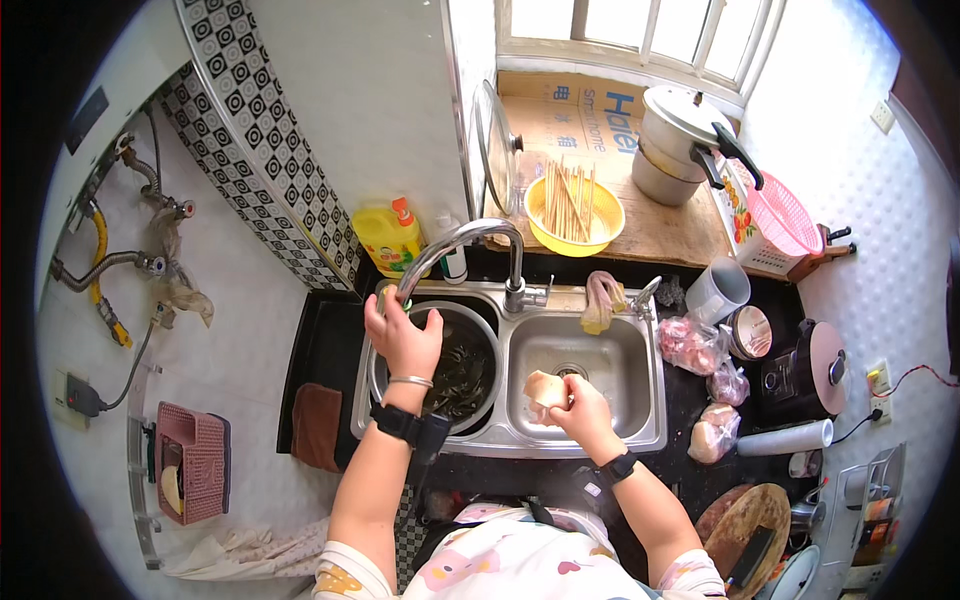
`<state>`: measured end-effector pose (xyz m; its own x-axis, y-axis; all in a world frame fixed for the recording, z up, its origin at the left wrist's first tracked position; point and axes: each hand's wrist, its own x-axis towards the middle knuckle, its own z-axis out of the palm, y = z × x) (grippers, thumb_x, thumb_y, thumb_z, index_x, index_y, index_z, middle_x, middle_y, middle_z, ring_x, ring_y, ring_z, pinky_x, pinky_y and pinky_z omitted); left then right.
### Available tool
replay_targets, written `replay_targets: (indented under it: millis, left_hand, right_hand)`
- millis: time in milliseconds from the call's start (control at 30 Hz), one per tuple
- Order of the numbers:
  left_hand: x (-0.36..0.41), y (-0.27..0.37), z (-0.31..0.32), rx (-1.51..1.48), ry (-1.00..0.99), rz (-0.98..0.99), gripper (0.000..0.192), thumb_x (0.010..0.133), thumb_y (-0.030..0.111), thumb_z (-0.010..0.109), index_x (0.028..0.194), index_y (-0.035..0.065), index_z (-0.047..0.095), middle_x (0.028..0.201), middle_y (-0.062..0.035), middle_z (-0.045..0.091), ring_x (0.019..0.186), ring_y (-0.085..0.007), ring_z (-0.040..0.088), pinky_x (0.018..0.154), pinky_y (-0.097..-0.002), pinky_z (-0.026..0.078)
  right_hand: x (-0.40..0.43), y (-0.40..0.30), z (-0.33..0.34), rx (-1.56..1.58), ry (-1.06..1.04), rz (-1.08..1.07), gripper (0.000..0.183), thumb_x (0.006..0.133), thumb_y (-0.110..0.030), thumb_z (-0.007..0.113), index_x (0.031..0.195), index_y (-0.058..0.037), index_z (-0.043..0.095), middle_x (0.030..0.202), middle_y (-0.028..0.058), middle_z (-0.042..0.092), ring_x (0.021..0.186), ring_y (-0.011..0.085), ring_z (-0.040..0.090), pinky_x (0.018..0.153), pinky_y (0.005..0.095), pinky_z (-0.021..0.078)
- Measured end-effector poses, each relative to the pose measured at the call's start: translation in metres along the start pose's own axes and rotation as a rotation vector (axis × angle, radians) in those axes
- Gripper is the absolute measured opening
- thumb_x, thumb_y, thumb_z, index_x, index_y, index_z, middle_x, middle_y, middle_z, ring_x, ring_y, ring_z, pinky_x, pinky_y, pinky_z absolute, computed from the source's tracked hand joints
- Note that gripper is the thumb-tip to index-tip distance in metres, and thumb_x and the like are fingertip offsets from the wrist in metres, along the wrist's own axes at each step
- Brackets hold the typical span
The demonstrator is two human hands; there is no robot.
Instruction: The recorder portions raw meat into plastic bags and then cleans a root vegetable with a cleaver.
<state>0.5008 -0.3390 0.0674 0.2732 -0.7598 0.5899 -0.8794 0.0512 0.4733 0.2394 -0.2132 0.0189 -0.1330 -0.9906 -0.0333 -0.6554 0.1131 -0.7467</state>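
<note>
My left hand [406, 341] is at the end of the curved chrome faucet spout [457, 234], fingers and thumb around its tip. Below it, a round metal pot [491, 375] stands in the left basin, holding dark leafy strips in water [459, 367]. Over the right basin [622, 375] of the stainless steel sink, my right hand [585, 416] pinches a pale piece of what looks like raw meat with skin [546, 394]. The drain [572, 370] shows just beyond that piece.
Bagged raw meat [691, 345] lies right of the sink, near an electric cooker [802, 371]. A cloth [602, 300] hangs on the sink's back rim. Behind stand a yellow basket of chopsticks [574, 240], a pressure cooker [675, 150] and a yellow detergent bottle [386, 244].
</note>
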Motion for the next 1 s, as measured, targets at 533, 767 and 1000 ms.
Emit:
replay_targets:
  millis: [533,767,1000]
  left_hand:
    - [-0.096,0.12,-0.021,-0.365,-0.484,0.346,0.052,0.072,0.024,0.066,0.12,0.0053,0.058,0.142,-0.0231,0.031,0.135,-0.0447,0.024,0.111,-0.0545,0.02]
    - [-0.089,0.17,0.044,-0.521,-0.604,0.52,0.054,0.075,0.016,0.062,0.127,0.0049,0.056,0.136,-0.019,0.043,0.127,-0.0374,0.038,0.105,-0.0486,0.033]
    - [-0.068,0.107,0.175,-0.447,-0.673,0.153,0.038,0.089,0.014,0.058,0.123,-0.001,0.05,0.099,-0.0219,0.06,0.086,-0.0393,0.062,0.077,-0.0473,0.051]
  right_hand:
    - [0.0,0.026,-0.014,0.007,0.124,0.025,0.041,0.069,-0.021,0.075,0.103,-0.0033,0.061,0.089,0.0185,0.067,0.084,0.0374,0.066,0.071,0.0428,0.0524]
    - [0.001,0.05,-0.041,0.107,0.122,0.234,0.039,0.069,-0.022,0.077,0.099,-0.0034,0.061,0.088,0.0147,0.068,0.082,0.0305,0.068,0.071,0.0394,0.0527]
    - [0.017,0.081,-0.034,0.038,0.263,0.207,0.043,0.063,-0.017,0.079,0.098,-0.0022,0.06,0.085,0.0106,0.067,0.068,0.0217,0.066,0.066,0.0338,0.0525]
